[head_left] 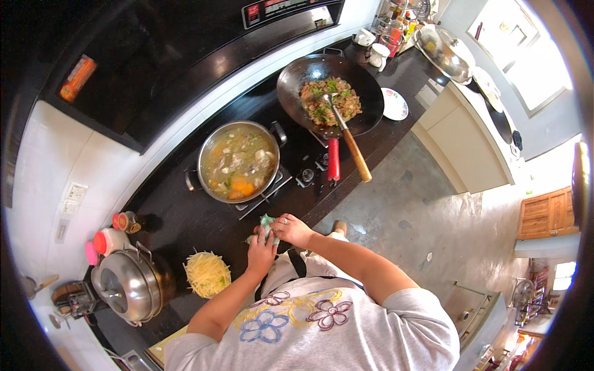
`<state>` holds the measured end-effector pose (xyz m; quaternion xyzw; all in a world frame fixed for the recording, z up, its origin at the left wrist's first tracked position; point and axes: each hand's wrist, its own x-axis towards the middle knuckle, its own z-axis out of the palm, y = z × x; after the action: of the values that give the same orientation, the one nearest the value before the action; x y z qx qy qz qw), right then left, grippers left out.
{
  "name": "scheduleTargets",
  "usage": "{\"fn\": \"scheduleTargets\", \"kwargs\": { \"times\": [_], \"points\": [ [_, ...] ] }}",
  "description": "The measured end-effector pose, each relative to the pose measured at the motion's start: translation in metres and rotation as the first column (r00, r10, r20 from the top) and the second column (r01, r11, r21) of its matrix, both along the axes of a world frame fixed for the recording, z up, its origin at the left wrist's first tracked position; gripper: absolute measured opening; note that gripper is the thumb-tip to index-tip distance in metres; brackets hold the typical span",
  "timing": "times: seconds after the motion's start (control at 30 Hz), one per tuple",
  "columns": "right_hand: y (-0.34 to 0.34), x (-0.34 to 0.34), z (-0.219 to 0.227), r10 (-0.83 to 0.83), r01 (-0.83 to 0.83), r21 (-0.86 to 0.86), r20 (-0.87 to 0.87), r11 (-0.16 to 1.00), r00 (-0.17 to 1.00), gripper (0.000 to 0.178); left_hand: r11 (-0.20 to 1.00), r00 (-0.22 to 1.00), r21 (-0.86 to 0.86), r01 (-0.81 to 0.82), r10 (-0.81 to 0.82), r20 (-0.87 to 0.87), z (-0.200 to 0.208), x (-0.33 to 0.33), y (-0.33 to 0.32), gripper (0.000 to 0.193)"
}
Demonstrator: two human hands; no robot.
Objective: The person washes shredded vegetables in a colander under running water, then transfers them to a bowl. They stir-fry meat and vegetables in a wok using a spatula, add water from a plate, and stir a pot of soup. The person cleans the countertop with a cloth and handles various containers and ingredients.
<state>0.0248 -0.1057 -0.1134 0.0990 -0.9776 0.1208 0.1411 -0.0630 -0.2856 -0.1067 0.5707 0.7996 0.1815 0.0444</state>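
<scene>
At the counter's front edge, both my hands close on a small crumpled green-and-white packet (pixel 267 224); whether it is plastic or cloth I cannot make out. My left hand (pixel 262 250) presses it from the near side, fingers pointing away from me. From the right, my right hand (pixel 292 230) pinches its side, a ring on one finger. Something reddish shows partly beside the left fingers. Left of my hands, a heap of pale yellow shredded strips (pixel 208 274) lies on the counter. Beyond them, a steel pot of soup (pixel 238 162) stands on the stove.
A dark wok (pixel 371 93) of stir-fried food stands at the back right, its red handle (pixel 334 162) and a wooden-handled spatula (pixel 352 148) jutting toward the counter edge. Beside it is a small plate (pixel 395 104). A lidded steel pot (pixel 127 284) and jars (pixel 111 240) occupy the left.
</scene>
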Motion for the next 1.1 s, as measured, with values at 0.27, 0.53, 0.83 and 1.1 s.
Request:
{"fn": "scheduleTargets", "kwargs": {
  "times": [0.27, 0.53, 0.83, 1.1],
  "points": [
    [0.128, 0.076, -0.003, -0.095, 0.096, 0.031, -0.034, 0.995, 0.995, 0.014, 0.987, 0.995, -0.161, -0.007, -0.009, -0.099, -0.023, 0.074, 0.125, 0.054],
    [0.284, 0.162, -0.017, -0.298, 0.299, 0.043, -0.021, 0.953, 0.954, 0.016, 0.977, 0.954, -0.197, -0.084, 0.022, -0.3, -0.032, 0.153, 0.313, 0.056],
    [0.408, 0.201, -0.02, -0.529, 0.529, 0.034, 0.096, 0.848, 0.843, 0.02, 0.979, 0.947, -0.198, -0.046, -0.021, -0.322, -0.036, 0.19, 0.469, 0.047],
    [0.503, 0.227, -0.006, -0.46, 0.566, -0.459, 0.33, 0.685, 0.824, 0.019, 0.993, 0.965, -0.106, -0.049, 0.02, -0.263, -0.027, 0.215, 0.553, 0.041]
  ]
}}
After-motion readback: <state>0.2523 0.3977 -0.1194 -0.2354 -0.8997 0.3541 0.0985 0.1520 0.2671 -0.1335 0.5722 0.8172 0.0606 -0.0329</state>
